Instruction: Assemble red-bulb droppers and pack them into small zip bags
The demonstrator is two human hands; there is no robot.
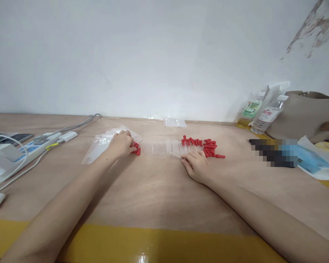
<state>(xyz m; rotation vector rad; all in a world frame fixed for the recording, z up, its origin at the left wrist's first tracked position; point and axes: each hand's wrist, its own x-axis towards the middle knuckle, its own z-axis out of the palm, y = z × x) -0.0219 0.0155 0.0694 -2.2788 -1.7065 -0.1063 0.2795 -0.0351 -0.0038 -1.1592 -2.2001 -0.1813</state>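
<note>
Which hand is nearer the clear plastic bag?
Left. The left hand rests on the clear plastic bag; the right hand lies apart from it, beside the droppers.

Two bare forearms reach in from the bottom edge of the view, one from each lower corner. No sleeve, cuff, glove or watch shows on either arm; both are uncovered from the frame edge down to the wrist. The left hand (122,145) and the right hand (196,166) are both bare, with no rings or bands visible on the fingers. The fingernails look short and unpainted, though they are too small to tell more.
</note>
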